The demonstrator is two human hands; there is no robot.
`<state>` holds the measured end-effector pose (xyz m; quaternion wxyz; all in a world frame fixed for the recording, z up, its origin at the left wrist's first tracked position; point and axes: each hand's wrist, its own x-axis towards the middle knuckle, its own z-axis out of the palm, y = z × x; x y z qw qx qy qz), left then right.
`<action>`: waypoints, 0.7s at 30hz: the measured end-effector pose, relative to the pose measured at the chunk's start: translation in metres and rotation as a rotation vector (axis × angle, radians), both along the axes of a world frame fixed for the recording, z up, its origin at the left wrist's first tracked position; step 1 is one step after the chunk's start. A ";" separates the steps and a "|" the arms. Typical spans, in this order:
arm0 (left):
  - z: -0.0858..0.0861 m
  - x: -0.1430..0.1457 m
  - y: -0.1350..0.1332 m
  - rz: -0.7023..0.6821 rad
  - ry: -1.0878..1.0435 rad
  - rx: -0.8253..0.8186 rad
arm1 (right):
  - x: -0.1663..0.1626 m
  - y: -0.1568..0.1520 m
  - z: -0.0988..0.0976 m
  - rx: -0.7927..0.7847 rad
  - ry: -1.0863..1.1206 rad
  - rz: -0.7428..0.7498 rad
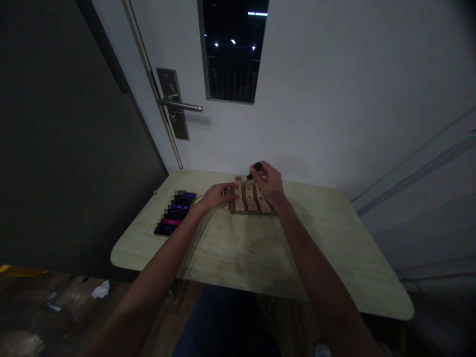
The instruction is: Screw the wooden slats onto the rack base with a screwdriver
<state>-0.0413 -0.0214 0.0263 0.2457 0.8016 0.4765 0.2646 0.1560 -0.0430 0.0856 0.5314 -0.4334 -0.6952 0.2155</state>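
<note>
Apparently unfinished: my right hand (pixel 273 185) grips a black-handled tool (pixel 257 167), left hand (pixel 214 197) a tan ridged wooden block (pixel 250 199), near pale tabletop's (pixel 327 238) far edge.

This is a plain indoor room, set right against a white door (pixel 316 99) that fills the upper middle of the frame. A metal lever handle (pixel 182 105) on a long backplate (pixel 181 126) and a narrow glass pane (pixel 232 67) suggest an office or dormitory more than a workshop, though the dim light leaves that unsure. Small lights and railing bars show in the dark pane. Below stands a small table (pixel 330 243) with a pale wood-grain top; brown wood-look flooring (pixel 184 307), with crumpled white tissue (pixel 100 289), shows lower left.
</note>
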 end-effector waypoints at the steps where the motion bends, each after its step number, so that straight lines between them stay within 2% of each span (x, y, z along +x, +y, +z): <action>1: 0.000 0.000 0.000 -0.009 -0.016 -0.002 | 0.000 0.000 0.000 -0.001 0.002 0.003; 6: 0.003 -0.007 0.001 0.020 -0.179 0.019 | 0.001 0.001 -0.001 -0.005 0.011 0.011; 10: 0.005 -0.015 0.006 0.048 -0.215 0.009 | 0.002 0.002 0.000 -0.009 0.004 0.013; 12: 0.003 -0.017 0.009 0.055 -0.269 -0.025 | 0.002 0.002 0.001 -0.013 0.007 0.013; 17: 0.002 -0.011 0.012 0.063 -0.561 -0.142 | 0.002 0.004 0.000 -0.018 0.018 0.013; 21: 0.002 -0.007 0.009 0.131 -0.674 -0.214 | 0.002 0.005 -0.002 -0.003 0.014 0.007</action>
